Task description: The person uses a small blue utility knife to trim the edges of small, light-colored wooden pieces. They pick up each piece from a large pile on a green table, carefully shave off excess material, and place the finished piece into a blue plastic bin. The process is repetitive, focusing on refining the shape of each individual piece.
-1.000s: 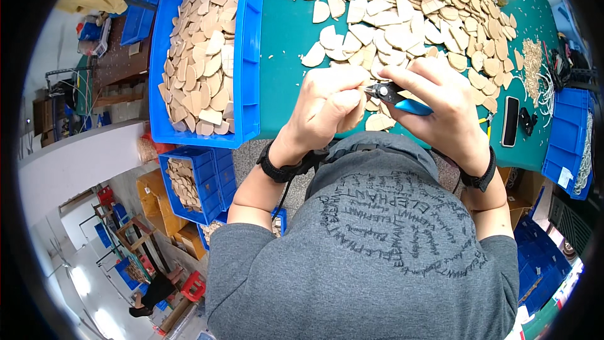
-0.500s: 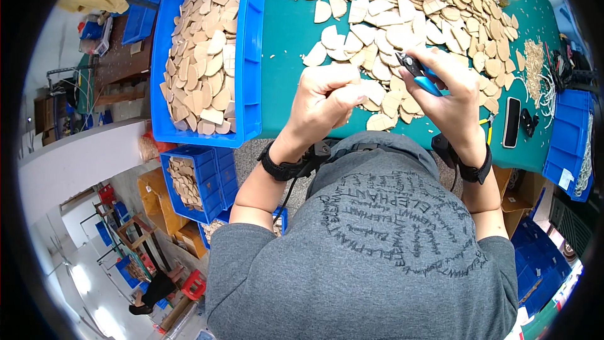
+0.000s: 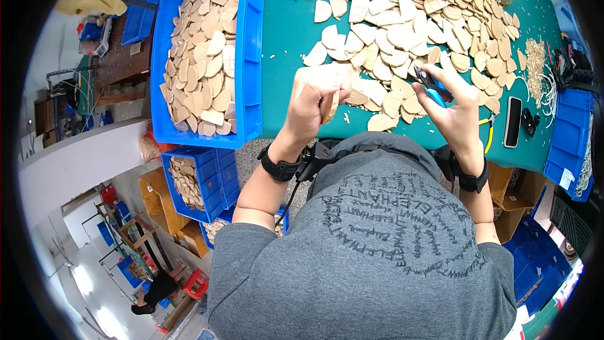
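Our left hand [image 3: 318,97] is closed around a pale, flat wooden piece [image 3: 327,79], held just above the green tabletop [image 3: 283,44]. Our right hand [image 3: 456,110] grips blue-handled cutting pliers [image 3: 431,85] over the heap of similar wooden pieces [image 3: 402,19], beside the blue plastic bin [image 3: 248,56].

Both forearms rise from the lower edge, bare below short grey sleeves, each wrist wearing a dark band; the left hand [image 3: 318,97] is raised with fingers curled closed, knuckles toward the camera; the right hand [image 3: 454,110] sits a little apart, fingers bent in a closed grip, wrist cocked slightly inward.
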A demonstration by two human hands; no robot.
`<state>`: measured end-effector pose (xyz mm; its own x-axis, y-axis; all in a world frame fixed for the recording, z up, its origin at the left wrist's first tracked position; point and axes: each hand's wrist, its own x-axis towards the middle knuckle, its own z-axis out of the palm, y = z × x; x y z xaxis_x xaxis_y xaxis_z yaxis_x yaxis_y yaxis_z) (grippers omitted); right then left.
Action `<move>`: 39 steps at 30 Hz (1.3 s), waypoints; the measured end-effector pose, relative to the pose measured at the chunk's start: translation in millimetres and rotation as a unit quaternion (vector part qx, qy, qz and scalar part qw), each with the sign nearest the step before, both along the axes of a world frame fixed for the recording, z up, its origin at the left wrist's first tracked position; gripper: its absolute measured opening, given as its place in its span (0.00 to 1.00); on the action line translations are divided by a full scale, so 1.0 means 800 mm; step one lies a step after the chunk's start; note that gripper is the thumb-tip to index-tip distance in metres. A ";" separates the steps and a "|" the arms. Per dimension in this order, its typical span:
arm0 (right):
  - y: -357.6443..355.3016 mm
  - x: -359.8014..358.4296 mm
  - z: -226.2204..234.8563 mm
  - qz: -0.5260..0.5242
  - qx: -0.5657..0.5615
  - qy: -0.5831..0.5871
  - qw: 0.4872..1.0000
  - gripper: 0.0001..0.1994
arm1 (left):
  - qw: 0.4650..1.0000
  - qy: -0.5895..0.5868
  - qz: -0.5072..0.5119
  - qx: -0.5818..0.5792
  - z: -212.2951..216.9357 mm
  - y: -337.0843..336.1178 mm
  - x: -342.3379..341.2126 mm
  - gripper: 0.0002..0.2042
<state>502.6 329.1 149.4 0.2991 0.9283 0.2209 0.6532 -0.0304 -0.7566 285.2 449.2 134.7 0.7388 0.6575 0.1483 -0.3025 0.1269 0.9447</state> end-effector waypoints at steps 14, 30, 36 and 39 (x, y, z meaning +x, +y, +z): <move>0.009 -0.034 0.036 0.140 -0.029 0.122 0.982 0.20 | 0.950 0.177 0.126 0.223 0.035 -0.019 0.024 0.17; 0.014 -0.041 0.029 0.133 0.058 -0.004 0.989 0.23 | 0.912 0.168 0.159 0.339 0.036 -0.022 0.025 0.14; 0.016 -0.042 0.023 0.122 0.078 -0.030 0.989 0.23 | 0.912 0.162 0.157 0.343 0.036 -0.023 0.025 0.13; 0.013 -0.043 0.023 0.115 0.052 -0.032 0.991 0.22 | 0.926 0.183 0.156 0.292 0.038 -0.028 0.024 0.14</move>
<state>467.8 339.9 167.7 0.0644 0.9414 0.3310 0.6798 0.2015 -0.7052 304.6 427.0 165.0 0.5972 0.7341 0.3232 0.1145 -0.4768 0.8715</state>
